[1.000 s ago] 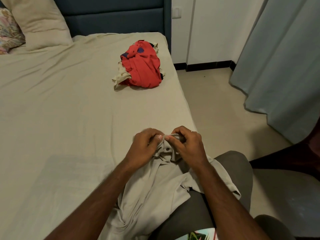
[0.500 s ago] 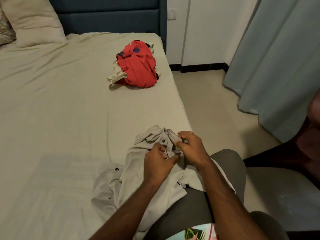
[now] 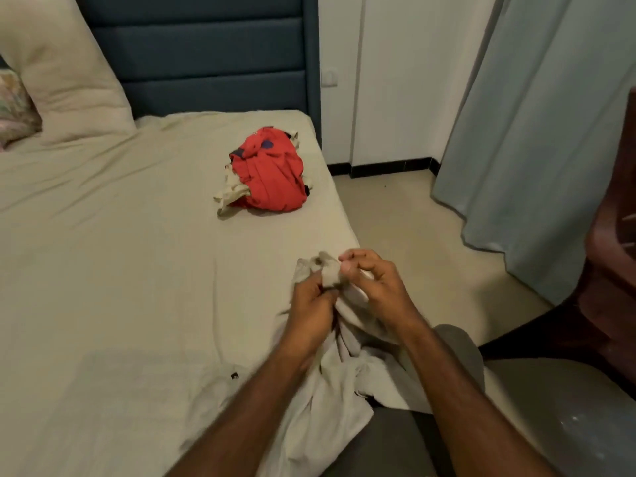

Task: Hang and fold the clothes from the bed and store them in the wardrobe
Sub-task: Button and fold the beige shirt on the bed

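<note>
Both hands work at the near right edge of the bed (image 3: pixel 120 270): left hand (image 3: pixel 309 304) and right hand (image 3: pixel 375 284) each pinch the beige shirt (image 3: pixel 330 401) near its buttoned collar. Soft, light, limp cloth; best held at collar or shoulders.

Single head-mounted wide-angle view from my own head, looking forward and down, close over my left hand (image 3: pixel 311 313) and right hand (image 3: pixel 373 287), across the beige-sheeted bed (image 3: pixel 113 256) toward the padded dark-blue headboard (image 3: pixel 206 49).
</note>
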Available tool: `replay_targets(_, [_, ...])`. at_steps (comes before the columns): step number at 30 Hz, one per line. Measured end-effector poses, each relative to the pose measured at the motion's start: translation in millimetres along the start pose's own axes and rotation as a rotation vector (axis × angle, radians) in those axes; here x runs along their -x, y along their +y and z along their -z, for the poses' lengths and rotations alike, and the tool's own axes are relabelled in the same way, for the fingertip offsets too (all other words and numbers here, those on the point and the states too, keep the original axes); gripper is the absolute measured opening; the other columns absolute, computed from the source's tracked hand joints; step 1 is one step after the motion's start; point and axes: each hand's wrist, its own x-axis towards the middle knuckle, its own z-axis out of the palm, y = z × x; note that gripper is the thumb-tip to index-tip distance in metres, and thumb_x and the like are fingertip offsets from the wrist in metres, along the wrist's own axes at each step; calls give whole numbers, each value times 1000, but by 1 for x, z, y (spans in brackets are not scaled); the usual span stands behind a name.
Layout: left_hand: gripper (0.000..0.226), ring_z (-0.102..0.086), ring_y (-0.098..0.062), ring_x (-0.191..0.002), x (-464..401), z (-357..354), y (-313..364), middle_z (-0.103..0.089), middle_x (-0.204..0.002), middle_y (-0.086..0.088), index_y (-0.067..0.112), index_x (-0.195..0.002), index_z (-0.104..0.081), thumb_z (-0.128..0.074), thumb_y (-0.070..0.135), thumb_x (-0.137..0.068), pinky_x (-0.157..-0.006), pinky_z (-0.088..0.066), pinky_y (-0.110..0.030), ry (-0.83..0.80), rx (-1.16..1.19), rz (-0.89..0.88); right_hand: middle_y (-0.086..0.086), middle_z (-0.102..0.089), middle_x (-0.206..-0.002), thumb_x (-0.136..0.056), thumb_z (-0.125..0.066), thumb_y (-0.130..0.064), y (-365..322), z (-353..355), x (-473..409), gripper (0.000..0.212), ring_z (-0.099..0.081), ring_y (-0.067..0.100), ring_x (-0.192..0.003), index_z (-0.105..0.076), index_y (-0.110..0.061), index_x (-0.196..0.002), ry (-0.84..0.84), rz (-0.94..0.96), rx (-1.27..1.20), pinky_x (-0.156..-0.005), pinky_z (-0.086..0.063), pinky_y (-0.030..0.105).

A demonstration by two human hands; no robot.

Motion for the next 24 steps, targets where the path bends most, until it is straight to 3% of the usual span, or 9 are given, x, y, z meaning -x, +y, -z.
replay_targets(2, [29,-71,-31,-99,-21,14,41,-75,-107,-14,11,-108,-72,-46,-1,-101,-88,-55,-41,-180,100,71,0,-69,-109,-88,-66,-34,-32,9,-21,27,-64,8,-100,-67,-11,-101,-60,19,-137,-79,-47,20])
replay_targets(4, [23,-66,-32,-102,-42,28,84,-71,-109,-17,3,-112,-66,-46,3,-102,-94,-54,-41,-323,249,108,4,-71,-107,-91,-62,-33,-62,18,-39,22,-65,16,-96,-61,-17,-105,-159,-21,-238,-74,-47,27])
replay_targets(7, [42,-65,-33,-106,-66,50,149,-68,-114,-21,0,-125,-61,-59,30,-96,-94,-58,-41,-443,328,159,9,-70,-97,-87,-69,-34,-89,25,-55,29,-63,20,-89,-65,-11,-103,-282,17,-26,-79,-49,35])
replay_targets(10, [84,-68,-28,-100,-88,76,201,-69,-114,-18,-3,-126,-59,-89,49,-67,-87,-60,-37,-491,-46,-36,5,-66,-97,-77,-72,-62,-100,29,-62,46,-62,20,-94,-71,-18,-92,-393,114,436,-92,-51,49])
replay_targets(13, [100,-67,-21,-111,-100,93,230,-68,-125,-4,11,-130,-56,-99,47,-48,-98,-57,-38,-464,-650,-242,-16,-47,-126,-68,-67,-80,-107,35,-65,42,-42,12,-121,-65,-43,-85,-317,187,783,-108,-37,49])
replay_targets(16, [115,-51,-14,-129,-104,105,235,-48,-141,11,41,-142,-34,-100,47,-48,-106,-48,-30,-478,-928,-324,-14,-43,-140,-70,-81,-63,-128,49,-78,31,-37,14,-132,-66,-38,-77,-157,221,742,-106,-35,40])
replay_targets(18, [123,-39,-15,-139,-99,114,232,-34,-153,13,55,-147,-23,-97,54,-48,-114,-39,-34,-567,-956,-310,-5,-62,-116,-78,-82,-50,-146,63,-89,31,-57,16,-111,-70,-21,-77,-294,91,706,-92,-47,37])
replay_targets(20, [111,-35,-11,-140,-92,118,226,-32,-155,16,59,-147,-27,-92,57,-57,-115,-36,-33,-640,-1044,-274,2,-65,-86,-86,-74,-51,-161,71,-90,40,-61,22,-85,-67,-12,-78,-469,-1,695,-79,-51,46])
replay_targets(24, [58,-48,-8,-123,-77,110,215,-50,-130,20,37,-138,-54,-76,46,-86,-92,-39,-16,-544,-1197,-288,7,-71,-97,-89,-65,-54,-193,66,-86,44,-67,25,-100,-72,-11,-94,-398,47,498,-92,-57,47])
